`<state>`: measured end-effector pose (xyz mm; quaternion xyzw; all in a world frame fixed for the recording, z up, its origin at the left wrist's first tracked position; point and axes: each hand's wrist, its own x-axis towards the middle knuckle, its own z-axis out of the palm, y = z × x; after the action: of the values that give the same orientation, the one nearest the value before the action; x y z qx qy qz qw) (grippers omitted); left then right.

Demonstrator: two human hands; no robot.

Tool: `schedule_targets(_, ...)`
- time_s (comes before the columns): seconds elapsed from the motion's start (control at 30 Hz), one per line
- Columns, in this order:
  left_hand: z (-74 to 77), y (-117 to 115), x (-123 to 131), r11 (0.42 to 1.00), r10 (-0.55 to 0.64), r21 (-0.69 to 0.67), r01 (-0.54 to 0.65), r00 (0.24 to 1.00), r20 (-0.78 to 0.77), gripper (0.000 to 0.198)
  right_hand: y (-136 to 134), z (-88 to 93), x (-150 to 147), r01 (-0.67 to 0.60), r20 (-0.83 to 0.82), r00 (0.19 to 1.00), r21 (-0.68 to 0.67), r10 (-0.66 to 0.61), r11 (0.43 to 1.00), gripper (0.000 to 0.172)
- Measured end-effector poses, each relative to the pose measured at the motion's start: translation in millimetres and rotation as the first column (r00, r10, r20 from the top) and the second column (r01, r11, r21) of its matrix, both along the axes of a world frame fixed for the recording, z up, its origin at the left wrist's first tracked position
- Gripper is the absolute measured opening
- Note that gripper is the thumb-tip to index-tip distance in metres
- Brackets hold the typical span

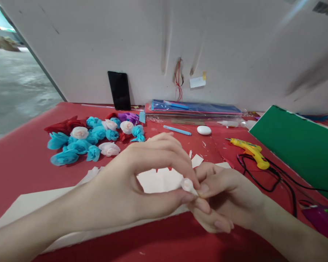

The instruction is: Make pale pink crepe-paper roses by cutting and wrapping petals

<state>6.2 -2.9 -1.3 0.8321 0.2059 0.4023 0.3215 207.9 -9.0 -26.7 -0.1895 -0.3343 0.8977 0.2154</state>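
Both hands meet over the red table (22,163) near its front edge. My left hand (142,182) pinches a small rolled piece of pale pink paper (188,185) between thumb and fingers. My right hand (221,198) grips the same roll from the other side, fingers curled under it. A strip of the pale paper (160,180) trails back behind the hands. A large pale sheet (32,203) lies flat under my left forearm.
A heap of blue, white, purple and red paper roses (93,136) lies at the left. A yellow glue gun (250,150) with black cord, a blue pen (177,130), a white oval object (204,130), stacked paper packs (194,108), a green board (300,145) and a phone (119,90) stand behind.
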Motion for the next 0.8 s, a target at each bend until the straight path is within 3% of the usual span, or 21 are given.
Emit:
schedule_targets(0.3, 2.5, 3, 1, 0.993, -0.110, 0.047, 0.110, 0.994, 0.000, 0.020, -4, 2.1, -2, -0.079, -0.020, 0.997, -0.008, 0.079, 0.997, 0.012)
schedule_targets(0.47, 2.0, 1, 2, 0.998, -0.067, -0.007, 0.067, 0.998, 0.008, 0.022, -2, 2.4, -4, -0.151, -0.056, 0.987, 0.006, 0.151, 0.989, 0.013)
schedule_targets(0.63, -0.2, 0, 2, 0.995, -0.074, -0.064, 0.074, 0.997, -0.001, 0.022, -2, -2.8, -4, -0.121, -0.111, 0.986, 0.059, 0.127, 0.991, 0.016)
schedule_targets(0.73, -1.0, 1, 1, 0.993, -0.090, -0.071, 0.090, 0.996, 0.002, 0.024, -3, 2.7, -2, -0.052, -0.033, 0.998, 0.212, 0.060, 0.976, 0.018)
schedule_targets(0.8, -1.6, 2, 0, 0.994, -0.079, -0.072, 0.079, 0.997, 0.006, 0.022, -5, 11.5, -2, 0.033, 0.100, 0.991, 0.429, -0.084, 0.903, 0.020)
